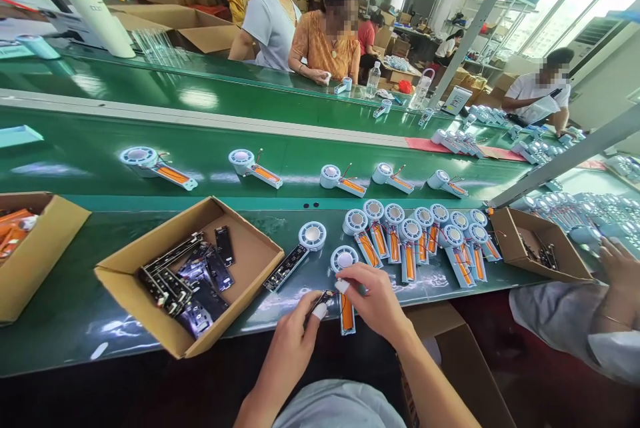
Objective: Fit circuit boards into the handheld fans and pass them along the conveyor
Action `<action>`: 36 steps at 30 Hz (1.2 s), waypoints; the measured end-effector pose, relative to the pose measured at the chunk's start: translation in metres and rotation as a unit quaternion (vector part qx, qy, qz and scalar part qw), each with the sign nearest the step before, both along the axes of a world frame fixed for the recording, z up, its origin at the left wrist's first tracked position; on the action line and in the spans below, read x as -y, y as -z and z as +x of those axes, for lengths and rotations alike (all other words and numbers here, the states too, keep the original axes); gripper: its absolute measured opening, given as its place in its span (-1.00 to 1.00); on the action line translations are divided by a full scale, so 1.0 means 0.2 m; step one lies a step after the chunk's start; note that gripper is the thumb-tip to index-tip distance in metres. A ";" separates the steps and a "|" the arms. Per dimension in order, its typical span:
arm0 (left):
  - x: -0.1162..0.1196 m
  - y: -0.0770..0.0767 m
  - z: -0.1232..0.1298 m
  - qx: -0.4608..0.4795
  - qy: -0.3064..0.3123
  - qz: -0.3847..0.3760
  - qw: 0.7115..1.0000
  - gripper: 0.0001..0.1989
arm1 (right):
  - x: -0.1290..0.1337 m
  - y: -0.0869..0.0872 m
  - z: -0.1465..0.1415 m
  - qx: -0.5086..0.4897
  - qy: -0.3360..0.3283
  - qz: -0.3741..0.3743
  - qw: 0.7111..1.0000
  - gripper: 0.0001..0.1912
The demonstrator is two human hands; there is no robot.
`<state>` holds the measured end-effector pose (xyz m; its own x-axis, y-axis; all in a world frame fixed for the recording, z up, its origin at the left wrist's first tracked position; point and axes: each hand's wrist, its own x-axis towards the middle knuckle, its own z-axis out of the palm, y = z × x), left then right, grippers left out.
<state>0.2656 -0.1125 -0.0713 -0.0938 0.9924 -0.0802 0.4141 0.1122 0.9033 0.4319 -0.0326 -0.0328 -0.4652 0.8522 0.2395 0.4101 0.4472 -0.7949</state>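
Observation:
Between my hands a light-blue handheld fan lies at the bench's front edge, its handle casing open and an orange battery showing inside. My left hand is closed in a pinch on a small dark circuit board, partly covered by the fingers. My right hand reaches over the fan's handle, thumb and fingertips pinched together close to the board; whatever is in them is too small to tell. White covers sit on some fingertips. Left of it lies another fan with a black circuit board along its handle.
A cardboard box of circuit boards stands left, another box beyond it. Several open fans cluster right, near a smaller box. More fans lie on the green belt. A co-worker's hand is at right.

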 end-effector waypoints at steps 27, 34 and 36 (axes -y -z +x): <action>-0.06 -0.05 0.09 0.228 -0.065 -0.102 0.966 -0.65 | 0.07 0.07 0.03 0.042 -0.051 0.017 0.998 -0.80; -0.01 -0.02 0.11 0.195 -0.094 -0.038 0.976 -0.66 | 0.05 0.09 -0.01 0.082 0.011 0.115 0.990 -0.80; 0.00 -0.01 0.10 0.161 -0.087 -0.025 0.983 -0.67 | 0.05 0.07 -0.02 0.125 0.005 0.141 0.982 -0.80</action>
